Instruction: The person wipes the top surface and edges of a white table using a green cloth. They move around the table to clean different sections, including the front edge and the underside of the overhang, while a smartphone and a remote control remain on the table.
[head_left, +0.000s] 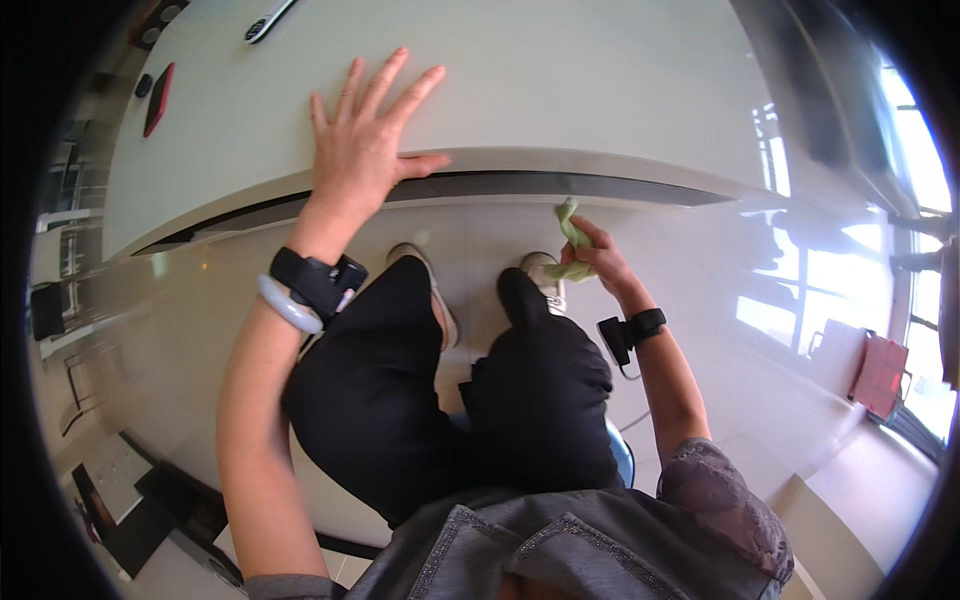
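Note:
My left hand (364, 142) rests palm down with fingers spread on the pale glossy tabletop (562, 82), its thumb along the front edge. In my right hand (604, 259) is a crumpled light green cloth (574, 236). That hand hangs below and in front of the table's edge, above my right shoe (538, 270). One end of the cloth sticks up past the fingers, and another part hangs below them. A dark recess (555, 184) runs under the tabletop's front edge.
On the table lie a white remote control (268, 21), a red-edged phone (159, 99) and a small round black object (143, 85). My knees (367, 375) are bent before the table. A red bag or box (879, 373) stands on the shiny tiled floor (720, 300) near the windows at right.

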